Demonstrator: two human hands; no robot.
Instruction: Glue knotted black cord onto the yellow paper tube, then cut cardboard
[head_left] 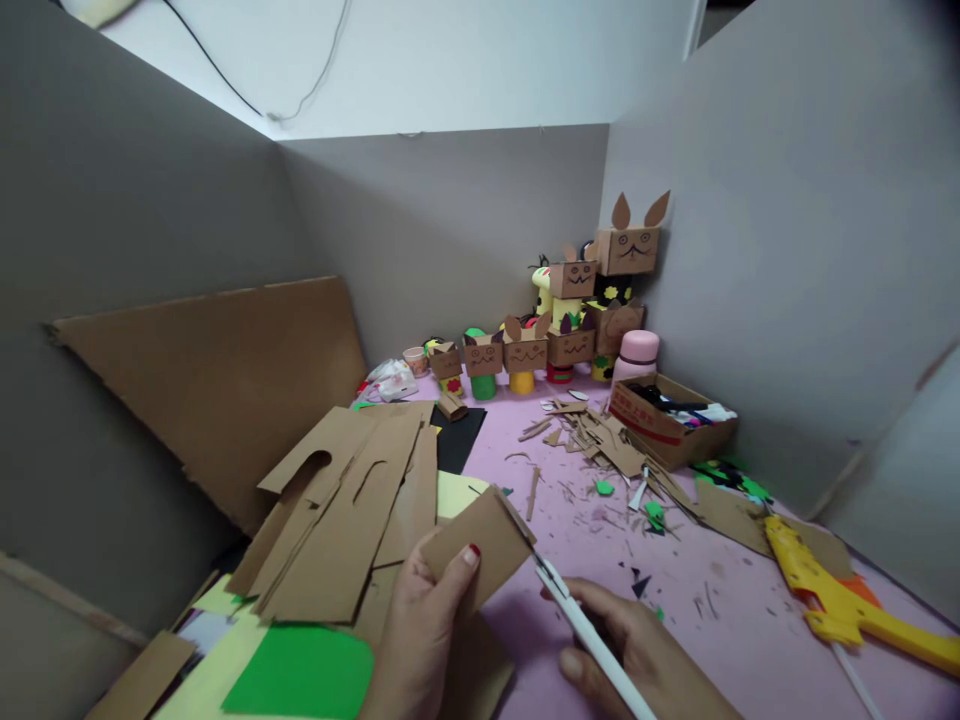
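Observation:
My left hand [420, 630] is closed on a small brown cardboard piece [480, 540], thumb on its face, holding it tilted above the pink table [720, 620]. My right hand [637, 655] grips a white craft knife [585, 625] whose tip touches the piece's right edge. Both hands are at the bottom centre of the head view.
Cut cardboard sheets [345, 500] lie stacked at left, with green [300, 670] and yellow paper beneath. Cardboard scraps [600, 440] litter the middle. A yellow glue gun [840, 600] lies at right, an open box [671, 420] behind it. Cardboard box figures [570, 330] stand at the back wall.

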